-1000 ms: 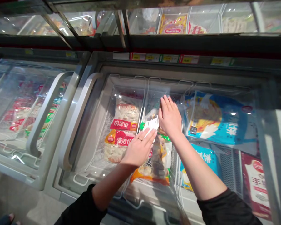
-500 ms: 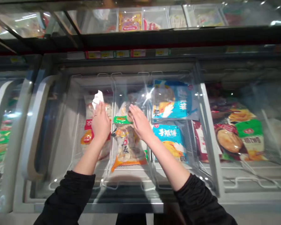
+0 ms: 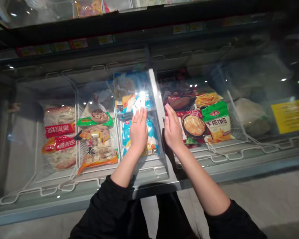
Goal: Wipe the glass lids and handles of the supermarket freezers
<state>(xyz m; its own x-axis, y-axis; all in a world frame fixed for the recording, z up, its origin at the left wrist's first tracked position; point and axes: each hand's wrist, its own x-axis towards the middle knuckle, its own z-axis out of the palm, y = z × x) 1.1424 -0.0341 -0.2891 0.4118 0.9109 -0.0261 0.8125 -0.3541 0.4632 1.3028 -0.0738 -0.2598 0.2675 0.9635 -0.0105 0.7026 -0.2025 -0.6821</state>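
My left hand [image 3: 139, 131] lies with fingers stretched out over a crumpled white tissue [image 3: 139, 105], holding it against the glass lid [image 3: 129, 162]. Beneath the glass there, blue food bags [image 3: 124, 103] rest in a wire basket. My right hand [image 3: 173, 129] has its fingers straight and side by side, with nothing seen in it. It is just right of the pale lid frame [image 3: 156, 96]; whether it touches the frame or glass I cannot tell. Closest to it on the right is a dark red bag with a round flatbread picture [image 3: 194, 125].
Left of my hands, baskets hold red-labelled dumpling bags [image 3: 61, 129] and an orange-edged bag [image 3: 97, 146]. A green-topped bag [image 3: 218, 119] and a yellow sign [image 3: 291, 116] are to the right. Price tags [image 3: 79, 43] line the freezer's back edge.
Both hands have moved right along the freezer, the left one carrying the white tissue from above the dumpling bags to above the blue bags. My view has shifted right and tilted.
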